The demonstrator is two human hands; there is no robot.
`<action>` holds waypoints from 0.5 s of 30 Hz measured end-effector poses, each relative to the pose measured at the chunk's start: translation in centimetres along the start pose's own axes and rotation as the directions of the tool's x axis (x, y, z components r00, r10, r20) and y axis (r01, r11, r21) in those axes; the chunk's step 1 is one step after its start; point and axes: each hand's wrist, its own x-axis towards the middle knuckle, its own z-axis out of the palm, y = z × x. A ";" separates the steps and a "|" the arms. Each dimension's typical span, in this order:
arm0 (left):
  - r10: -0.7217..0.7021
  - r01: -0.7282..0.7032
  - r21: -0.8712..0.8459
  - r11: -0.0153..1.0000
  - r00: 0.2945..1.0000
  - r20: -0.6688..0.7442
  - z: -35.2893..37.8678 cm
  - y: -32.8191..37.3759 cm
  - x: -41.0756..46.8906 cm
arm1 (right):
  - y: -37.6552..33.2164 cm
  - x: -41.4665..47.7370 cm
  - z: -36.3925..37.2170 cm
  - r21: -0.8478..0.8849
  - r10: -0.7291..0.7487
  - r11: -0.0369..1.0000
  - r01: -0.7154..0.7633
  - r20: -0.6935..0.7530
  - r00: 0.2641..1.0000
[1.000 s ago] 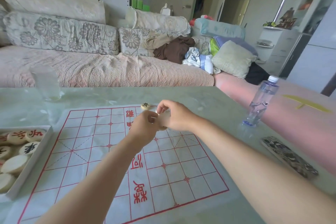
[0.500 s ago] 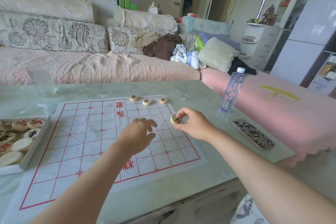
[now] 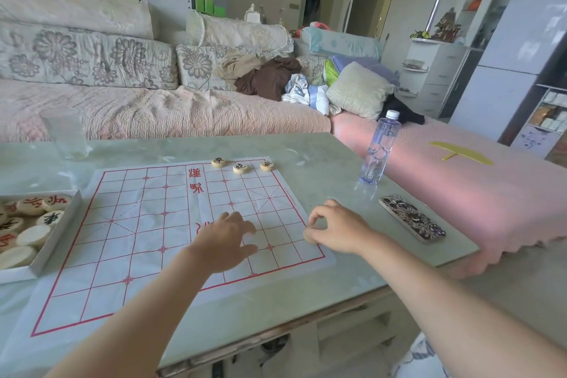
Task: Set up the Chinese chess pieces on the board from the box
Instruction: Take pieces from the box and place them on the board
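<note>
My right hand (image 3: 337,228) pinches a piece (image 3: 310,236) at the board's (image 3: 138,239) right edge, close to its near corner. My left hand (image 3: 227,239) hovers beside it over the board, fingers loose and holding nothing. Along the far edge stand three pieces (image 3: 241,167), the box (image 3: 58,233) sits left, and open grid lies between.

Right hand (image 3: 337,232) carried its piece (image 3: 310,237) from near the far row to the right edge of the board (image 3: 138,255); left hand (image 3: 225,241) drew back nearer, fingers loose.

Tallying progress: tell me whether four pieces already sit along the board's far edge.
No, only three pieces sit along the far edge of the board; the right hand pinches a fourth piece at its right edge.
</note>
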 end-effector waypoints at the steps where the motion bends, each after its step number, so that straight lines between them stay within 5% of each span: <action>1: -0.002 0.002 -0.006 1.000 1.000 -0.028 -0.1 -0.2 -0.2 | -0.6 0.1 -0.1 -0.003 -0.026 1.000 0.026 -0.015 1.000; 8: -0.109 0.096 -0.068 0.993 0.968 -0.224 -2.1 -4.0 -3.2 | -9.1 1.3 1.3 0.107 -0.258 0.959 0.262 -0.045 0.965; 15: -0.348 0.317 -0.151 0.936 0.893 -0.285 -5.2 -10.2 -7.4 | -19.5 2.8 5.5 0.349 -0.378 0.878 0.327 0.087 0.922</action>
